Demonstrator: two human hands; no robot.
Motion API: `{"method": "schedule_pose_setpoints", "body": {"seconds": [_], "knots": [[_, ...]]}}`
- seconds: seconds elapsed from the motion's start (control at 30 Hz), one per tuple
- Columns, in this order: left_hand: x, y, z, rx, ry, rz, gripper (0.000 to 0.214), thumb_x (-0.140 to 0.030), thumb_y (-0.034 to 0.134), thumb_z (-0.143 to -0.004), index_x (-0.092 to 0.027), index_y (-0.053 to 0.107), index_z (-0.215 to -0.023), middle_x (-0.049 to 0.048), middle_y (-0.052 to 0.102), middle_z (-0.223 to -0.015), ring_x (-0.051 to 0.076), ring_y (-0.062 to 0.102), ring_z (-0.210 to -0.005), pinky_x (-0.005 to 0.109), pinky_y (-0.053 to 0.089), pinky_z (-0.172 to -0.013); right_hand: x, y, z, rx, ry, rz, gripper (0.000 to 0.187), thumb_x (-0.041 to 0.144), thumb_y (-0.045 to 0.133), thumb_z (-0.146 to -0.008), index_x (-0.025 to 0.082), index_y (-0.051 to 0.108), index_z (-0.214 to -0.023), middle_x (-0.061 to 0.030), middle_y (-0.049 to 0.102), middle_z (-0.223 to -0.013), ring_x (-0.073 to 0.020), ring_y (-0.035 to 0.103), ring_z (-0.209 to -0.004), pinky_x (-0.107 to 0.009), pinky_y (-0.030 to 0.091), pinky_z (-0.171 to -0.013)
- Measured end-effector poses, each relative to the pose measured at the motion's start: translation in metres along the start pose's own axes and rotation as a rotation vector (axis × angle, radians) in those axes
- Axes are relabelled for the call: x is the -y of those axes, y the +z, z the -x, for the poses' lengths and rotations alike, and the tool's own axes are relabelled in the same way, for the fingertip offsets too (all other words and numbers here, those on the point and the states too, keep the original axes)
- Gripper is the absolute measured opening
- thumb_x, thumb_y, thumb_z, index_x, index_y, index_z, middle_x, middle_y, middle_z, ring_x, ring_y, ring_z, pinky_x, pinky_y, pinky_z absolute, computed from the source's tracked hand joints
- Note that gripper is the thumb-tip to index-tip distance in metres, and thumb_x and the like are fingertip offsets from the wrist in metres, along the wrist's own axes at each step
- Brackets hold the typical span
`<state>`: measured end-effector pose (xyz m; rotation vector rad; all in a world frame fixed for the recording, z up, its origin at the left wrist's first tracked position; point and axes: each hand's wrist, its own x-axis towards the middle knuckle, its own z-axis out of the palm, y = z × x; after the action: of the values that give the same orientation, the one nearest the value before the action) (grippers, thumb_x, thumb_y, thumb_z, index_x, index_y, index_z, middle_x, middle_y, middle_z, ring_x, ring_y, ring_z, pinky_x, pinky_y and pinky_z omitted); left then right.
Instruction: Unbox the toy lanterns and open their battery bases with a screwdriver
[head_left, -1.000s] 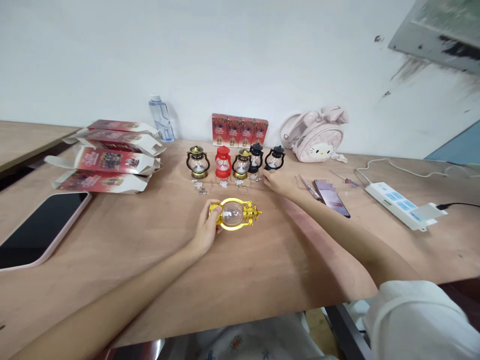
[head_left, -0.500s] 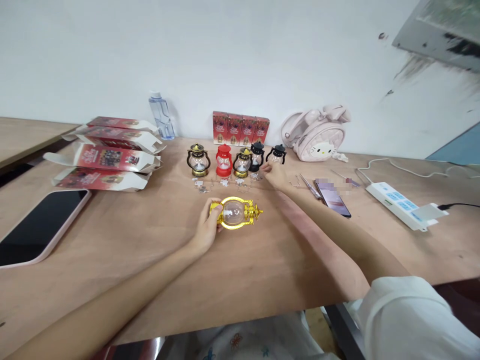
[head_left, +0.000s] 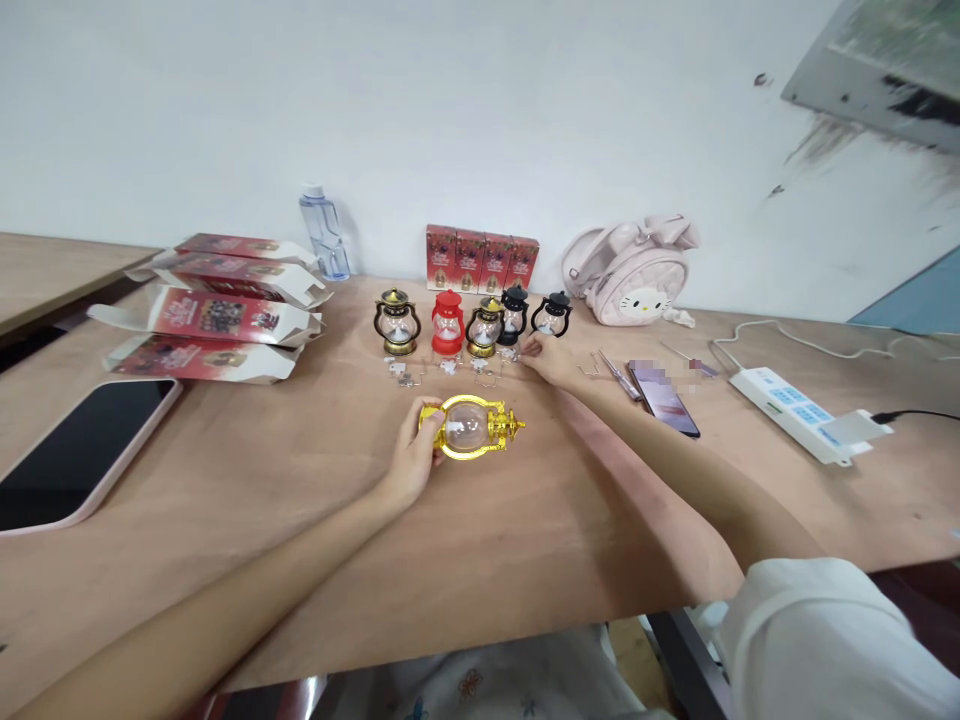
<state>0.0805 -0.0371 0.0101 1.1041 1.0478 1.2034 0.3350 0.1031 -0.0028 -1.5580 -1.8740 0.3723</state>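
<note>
My left hand (head_left: 414,452) is closed round the base of a shiny gold lantern (head_left: 466,427), which lies on its side in the air or on the table; I cannot tell which. Its clear globe and pointed top face right. Farther back, my right hand (head_left: 549,360) reaches to the table with fingers bent together, in front of a black lantern (head_left: 551,313). Whatever those fingertips hold is too small to make out. Left of that hand stand another black lantern (head_left: 514,312), a red lantern (head_left: 448,322) and two bronze-coloured ones. Small metal parts (head_left: 405,374) lie before them.
Red boxes (head_left: 480,258) stand along the wall, and opened red boxes (head_left: 214,315) lie at left near a water bottle (head_left: 324,235). Two phones, a screwdriver (head_left: 621,375), a pink bag (head_left: 637,275) and a white power strip (head_left: 806,412) with cables surround the work.
My right hand has dropped slightly, from beside the rightmost black lantern to just in front of it, uncovering more of its base. The left hand and gold lantern stay put.
</note>
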Motion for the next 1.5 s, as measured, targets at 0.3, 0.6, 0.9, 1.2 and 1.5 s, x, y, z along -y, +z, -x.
{"method": "schedule_pose_setpoints", "body": {"seconds": [0.3, 0.6, 0.9, 1.2, 1.5], "knots": [[-0.001, 0.000, 0.001, 0.002, 0.004, 0.010, 0.025, -0.041, 0.049, -0.070, -0.021, 0.042, -0.084, -0.0071, 0.040, -0.059, 0.008, 0.038, -0.042, 0.017, 0.030, -0.035, -0.003, 0.002, -0.002, 0.007, -0.026, 0.060, 0.013, 0.006, 0.055, -0.071, 0.016, 0.055, -0.080, -0.0021, 0.065, -0.077, -0.0143, 0.062, -0.073, -0.023, 0.047, -0.068], [0.003, 0.000, 0.000, 0.002, 0.006, 0.003, 0.029, -0.044, 0.050, -0.069, -0.021, 0.043, -0.085, -0.0074, 0.040, -0.058, 0.007, 0.037, -0.042, 0.017, 0.030, -0.035, 0.009, -0.009, -0.001, 0.000, -0.107, 0.161, 0.016, 0.004, 0.051, -0.071, 0.017, 0.057, -0.079, -0.0051, 0.065, -0.079, -0.0183, 0.059, -0.077, -0.027, 0.043, -0.073], [0.005, -0.001, -0.001, 0.002, 0.000, 0.015, 0.029, -0.044, 0.050, -0.070, -0.021, 0.044, -0.087, -0.0077, 0.041, -0.058, 0.007, 0.036, -0.041, 0.017, 0.030, -0.035, 0.025, 0.007, -0.011, -0.023, -0.095, 0.049, 0.010, 0.008, 0.053, -0.077, 0.015, 0.057, -0.083, -0.0030, 0.065, -0.078, -0.0135, 0.062, -0.074, -0.024, 0.047, -0.071], [0.003, 0.000, 0.000, 0.012, 0.008, 0.017, 0.027, -0.042, 0.050, -0.071, -0.021, 0.043, -0.085, -0.0077, 0.041, -0.057, 0.007, 0.037, -0.040, 0.017, 0.030, -0.034, 0.035, -0.003, 0.013, 0.073, -0.308, 0.225, 0.010, 0.010, 0.058, -0.078, 0.019, 0.063, -0.082, -0.0032, 0.064, -0.083, -0.0183, 0.056, -0.088, -0.030, 0.042, -0.084], [-0.001, 0.000, 0.001, 0.010, 0.016, 0.015, 0.027, -0.042, 0.051, -0.070, -0.020, 0.043, -0.083, -0.0072, 0.040, -0.056, 0.008, 0.037, -0.042, 0.017, 0.031, -0.034, 0.028, -0.004, 0.014, 0.080, -0.247, 0.310, 0.017, 0.005, 0.054, -0.078, 0.018, 0.062, -0.084, -0.0043, 0.063, -0.086, -0.0195, 0.055, -0.089, -0.029, 0.042, -0.081]]}}
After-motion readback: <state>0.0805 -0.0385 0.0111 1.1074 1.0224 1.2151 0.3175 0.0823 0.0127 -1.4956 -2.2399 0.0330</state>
